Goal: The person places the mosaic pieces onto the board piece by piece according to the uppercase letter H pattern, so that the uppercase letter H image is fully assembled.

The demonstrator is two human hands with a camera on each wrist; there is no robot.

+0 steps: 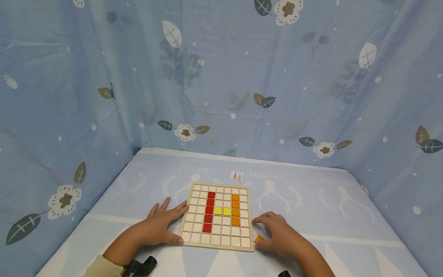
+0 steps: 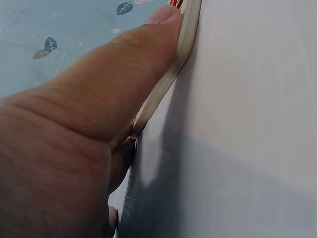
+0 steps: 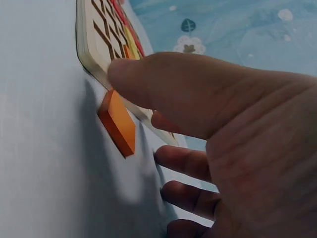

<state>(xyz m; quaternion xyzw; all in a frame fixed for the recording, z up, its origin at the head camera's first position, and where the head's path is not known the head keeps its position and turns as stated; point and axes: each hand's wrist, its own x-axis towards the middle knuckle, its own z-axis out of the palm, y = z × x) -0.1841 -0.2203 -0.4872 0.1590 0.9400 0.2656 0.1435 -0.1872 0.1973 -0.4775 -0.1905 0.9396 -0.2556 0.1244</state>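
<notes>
A square wooden grid board (image 1: 218,246) lies flat on the table. Most of its cells hold pale tiles. Red tiles (image 1: 209,209) form a column on its left, two yellow tiles (image 1: 218,210) sit mid-board, and orange tiles (image 1: 235,212) make a shorter column at right. My left hand (image 1: 159,227) is spread along the left edge, thumb (image 2: 148,49) against the rim. Beside the right edge is my right hand (image 1: 278,232), fingers spread and relaxed. A loose orange tile (image 3: 119,124) lies next to the rim, just under the right thumb, not pinched.
Behind the board lies a small card (image 1: 237,176) with a printed grid pattern. A pale patterned cloth covers the table (image 1: 311,207). Blue leaf-and-flower curtains (image 1: 221,77) enclose the back and both sides.
</notes>
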